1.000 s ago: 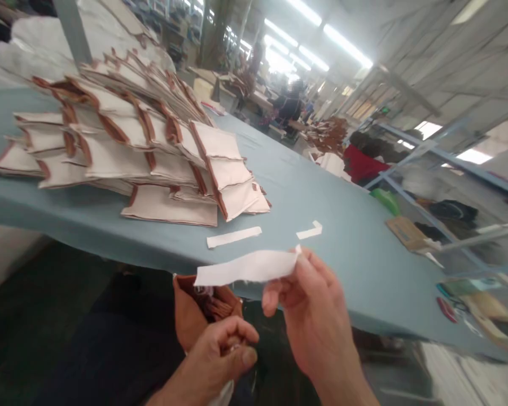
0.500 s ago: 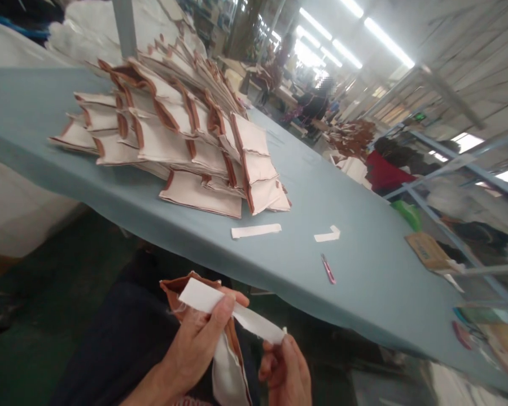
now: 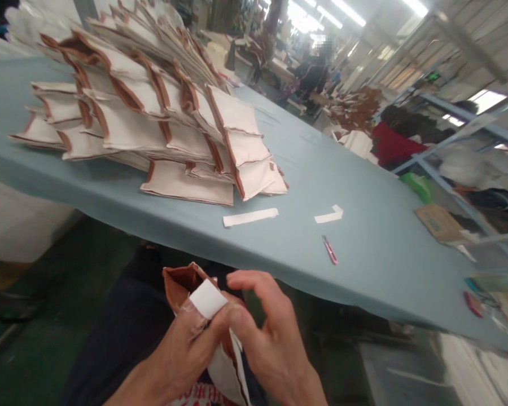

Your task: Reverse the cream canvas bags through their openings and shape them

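Note:
Low in the head view, my left hand (image 3: pixel 182 355) pinches a white paper strip (image 3: pixel 207 299) against a cream pouch with brown trim (image 3: pixel 182 285) held over my lap. My right hand (image 3: pixel 266 338) is closed beside it, its fingertips pressed on the same strip and pouch, index finger arched above. The pouch's lower part hangs between my hands. On the blue-grey table (image 3: pixel 364 254) beyond lie a loose white strip (image 3: pixel 250 217), a bent white strip (image 3: pixel 330 215) and a small pink tool (image 3: pixel 330 250).
A large fanned stack of cream pouches with brown edges (image 3: pixel 152 118) covers the table's left part. A person (image 3: pixel 309 73) sits at the far end. Blue metal shelving (image 3: pixel 469 169) with clutter stands at the right, and a cardboard piece (image 3: pixel 438 223) lies at the table's right edge.
The strip was held up in my right hand over the table edge; both hands have since come down to my lap and now press the strip onto the pouch. The camera tilted down.

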Demonstrator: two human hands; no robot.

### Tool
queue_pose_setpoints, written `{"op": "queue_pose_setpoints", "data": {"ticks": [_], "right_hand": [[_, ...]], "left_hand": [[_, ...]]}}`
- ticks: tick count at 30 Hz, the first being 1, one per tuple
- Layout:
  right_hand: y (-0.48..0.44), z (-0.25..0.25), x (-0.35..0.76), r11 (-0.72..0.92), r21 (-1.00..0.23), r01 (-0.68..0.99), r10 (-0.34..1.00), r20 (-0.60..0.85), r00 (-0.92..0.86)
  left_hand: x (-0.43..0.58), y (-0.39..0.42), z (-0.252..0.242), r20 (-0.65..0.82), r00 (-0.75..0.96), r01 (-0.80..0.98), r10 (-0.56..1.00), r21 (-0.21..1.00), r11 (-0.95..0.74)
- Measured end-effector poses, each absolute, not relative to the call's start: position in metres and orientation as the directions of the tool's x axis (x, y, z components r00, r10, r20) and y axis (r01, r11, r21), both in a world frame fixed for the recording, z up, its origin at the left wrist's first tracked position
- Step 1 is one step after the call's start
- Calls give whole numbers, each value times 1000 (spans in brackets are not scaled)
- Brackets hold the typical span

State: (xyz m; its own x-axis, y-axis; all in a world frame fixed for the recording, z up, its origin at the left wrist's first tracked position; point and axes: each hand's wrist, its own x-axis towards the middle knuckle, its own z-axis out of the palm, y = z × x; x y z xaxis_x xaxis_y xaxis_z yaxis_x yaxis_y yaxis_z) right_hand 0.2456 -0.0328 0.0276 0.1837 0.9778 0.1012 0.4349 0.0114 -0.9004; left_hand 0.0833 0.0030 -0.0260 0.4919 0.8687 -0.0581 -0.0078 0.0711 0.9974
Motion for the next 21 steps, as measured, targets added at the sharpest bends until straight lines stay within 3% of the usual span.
{"op": "queue_pose_setpoints", "data": {"ticks": [4,7,11,16,21], "right_hand": [[-16,21,212,33,-957,287,999,42,27],[-10,4,217,-73,-995,67,989,-64,133],[-3,-38,239,-177,-948,-265,941,-242,235],[-23,-97,216,-385,-855,-348,909,-417,18],[-54,-118,181,-507,-792,-341,855,-511,-86]], "left_hand": [[82,3,-19,-85,495,-21,865,994,110],[73,-2,-24,-144,407,18,902,989,149],[57,-7,-44,-305,129,30,944,952,303],[32,-14,-65,-374,31,116,927,923,368],[2,-41,-66,-430,-39,244,902,872,425]]}}
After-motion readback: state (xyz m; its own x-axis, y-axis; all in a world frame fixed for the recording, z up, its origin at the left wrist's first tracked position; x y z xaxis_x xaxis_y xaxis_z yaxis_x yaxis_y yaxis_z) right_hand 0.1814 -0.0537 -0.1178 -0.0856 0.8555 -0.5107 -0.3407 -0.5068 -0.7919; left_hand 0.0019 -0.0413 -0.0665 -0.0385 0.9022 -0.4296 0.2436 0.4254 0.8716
